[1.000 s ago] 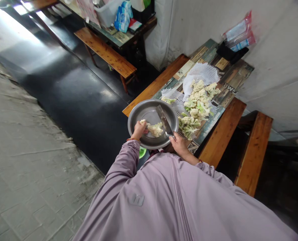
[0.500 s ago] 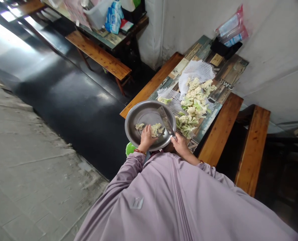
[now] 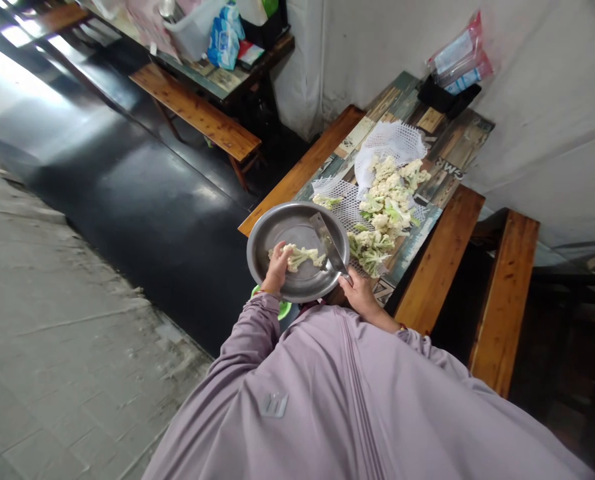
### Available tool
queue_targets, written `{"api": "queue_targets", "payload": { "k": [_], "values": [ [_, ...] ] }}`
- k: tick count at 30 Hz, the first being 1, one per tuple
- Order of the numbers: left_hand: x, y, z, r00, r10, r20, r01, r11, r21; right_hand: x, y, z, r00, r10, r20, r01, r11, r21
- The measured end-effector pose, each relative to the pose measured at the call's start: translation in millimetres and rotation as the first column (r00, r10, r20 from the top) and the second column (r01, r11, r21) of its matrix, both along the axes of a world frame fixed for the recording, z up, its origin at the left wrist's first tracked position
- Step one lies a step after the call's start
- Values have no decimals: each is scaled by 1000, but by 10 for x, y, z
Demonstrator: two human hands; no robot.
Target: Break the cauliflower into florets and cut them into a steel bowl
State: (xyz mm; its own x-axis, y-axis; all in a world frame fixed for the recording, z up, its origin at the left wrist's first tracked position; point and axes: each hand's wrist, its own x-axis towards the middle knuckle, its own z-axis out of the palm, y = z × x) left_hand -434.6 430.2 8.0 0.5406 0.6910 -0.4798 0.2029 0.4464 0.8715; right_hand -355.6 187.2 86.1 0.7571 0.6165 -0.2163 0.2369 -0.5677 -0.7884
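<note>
Leftward went the left hand (image 3: 276, 268) since half a second back, sliding from the pan's near rim to the left end of the cauliflower piece (image 3: 302, 255). Its grip was closed on that end, fingers curled over the florets. The piece lay in the middle of the round metal pan (image 3: 272, 230), stretched across toward the cleaver (image 3: 327, 241). The right hand (image 3: 358, 293) had hardly shifted. Its grip was clamped around the cleaver's handle at the pan's near right rim, and the blade slanted up and away over the pan. The blade stood just beside the right end of the piece, though whether the two touched could not be told.

The pan sat on the near end of the tabletop (image 3: 447, 143). Just beyond it, a heap of cauliflower florets (image 3: 387, 200) was spread on white mesh netting (image 3: 392, 137). A wooden bench (image 3: 442, 260) ran along the right side. Something green (image 3: 282, 309) peeked out below the pan's near rim, mostly hidden by the lilac sleeve (image 3: 247, 333). Plastic packets (image 3: 457, 57) leaned at the far end, against the wall.
</note>
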Motion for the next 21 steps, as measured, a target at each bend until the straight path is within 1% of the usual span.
{"api": "queue_targets", "payload": {
  "k": [1,3,4,6,7,10,13,15,17,21],
  "values": [
    [-19,-4,42,1000,-6,16,7,997,-77,-8,-3,2,1000,14,18,-14,1000,14],
    [-46,-32,127,999,-7,46,18,974,-224,-31,4,-1,996,52,66,-55,997,45],
    [-51,-51,168,998,9,59,7,961,-276,-45,13,-4,993,76,89,-82,995,59],
    [-45,-94,239,996,54,67,-30,944,-328,-73,42,-11,984,130,118,-139,987,76],
    [-38,-114,268,995,73,65,-46,939,-340,-85,59,-7,980,157,123,-167,983,78],
    [-19,-153,328,992,108,62,-82,944,-320,-102,100,51,969,210,127,-218,974,56],
    [-24,-158,360,990,126,70,-100,947,-304,-91,100,151,962,213,170,-224,973,55],
    [-32,-151,370,990,123,76,-94,948,-304,-76,84,171,955,202,219,-223,972,76],
    [-38,-146,369,990,113,79,-84,948,-309,-60,70,117,944,221,244,-240,970,49],
    [-50,-160,327,997,80,10,-73,951,-300,-45,66,-98,941,293,168,-273,953,-132]
  ]
}}
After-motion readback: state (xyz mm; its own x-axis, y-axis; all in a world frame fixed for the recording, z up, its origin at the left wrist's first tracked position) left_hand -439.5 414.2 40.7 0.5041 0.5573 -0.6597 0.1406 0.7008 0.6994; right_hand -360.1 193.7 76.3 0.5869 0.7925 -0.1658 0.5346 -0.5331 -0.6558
